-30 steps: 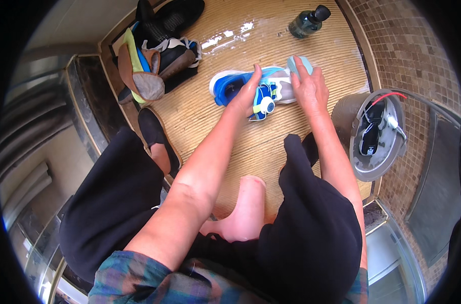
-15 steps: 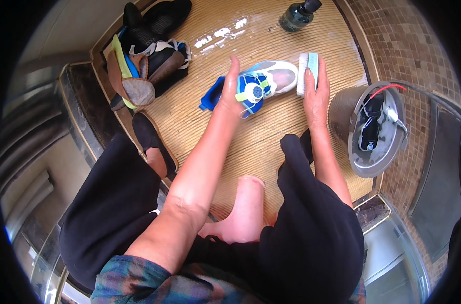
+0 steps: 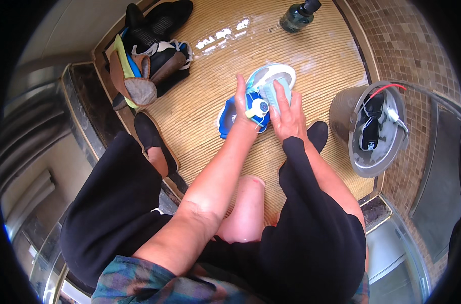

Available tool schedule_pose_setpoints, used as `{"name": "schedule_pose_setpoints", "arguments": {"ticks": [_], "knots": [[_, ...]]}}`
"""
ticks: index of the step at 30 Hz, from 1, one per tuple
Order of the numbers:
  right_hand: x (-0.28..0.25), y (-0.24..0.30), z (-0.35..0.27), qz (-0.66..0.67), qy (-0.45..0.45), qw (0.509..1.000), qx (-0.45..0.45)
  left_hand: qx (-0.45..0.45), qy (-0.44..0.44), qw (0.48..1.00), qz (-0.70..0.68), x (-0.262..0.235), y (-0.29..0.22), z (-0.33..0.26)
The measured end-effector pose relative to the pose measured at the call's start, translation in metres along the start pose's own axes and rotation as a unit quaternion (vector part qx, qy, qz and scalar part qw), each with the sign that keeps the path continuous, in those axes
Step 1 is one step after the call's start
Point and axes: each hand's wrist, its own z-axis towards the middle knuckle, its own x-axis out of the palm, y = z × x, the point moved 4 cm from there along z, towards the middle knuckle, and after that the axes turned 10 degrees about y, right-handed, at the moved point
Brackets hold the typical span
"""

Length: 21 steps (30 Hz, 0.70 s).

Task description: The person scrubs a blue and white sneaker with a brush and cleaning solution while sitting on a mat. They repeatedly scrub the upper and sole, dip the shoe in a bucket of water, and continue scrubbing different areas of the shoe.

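Note:
A blue and white sneaker (image 3: 228, 117) with a white round knob at its laces lies on the ribbed mat, toe pointing away and to the right. My left hand (image 3: 247, 107) grips the sneaker around its middle, thumb raised on the near-left side, the other fingers mostly hidden. In my right hand (image 3: 289, 115) is a light blue scrub brush (image 3: 277, 92), pressed against the sneaker's right side near the toe. The brush's bristles are hidden beneath its back.
A dark bottle (image 3: 296, 19) stands at the far right. Several shoes (image 3: 162, 61) are piled at the far left. Right of me, a grey bucket (image 3: 344, 114) holds dark items. A pink plastic shape (image 3: 245, 213) sits between my legs; wet suds streak the mat (image 3: 200, 81).
The brush has come left from beside the sneaker onto its side. The sneaker has shifted right and nearer, and its toe has turned farther away from me.

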Motion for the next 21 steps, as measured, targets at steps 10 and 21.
{"name": "schedule_pose_setpoints", "arguments": {"ticks": [10,21], "knots": [[-0.02,-0.046,0.056,-0.14,-0.032,0.988,0.064,-0.012,0.009,1.0,-0.025,0.004,-0.001,0.004],[-0.014,-0.032,0.024,-0.145,-0.027,0.989,0.008,-0.001,-0.028,1.0,-0.01,-0.006,0.002,0.009]]}}
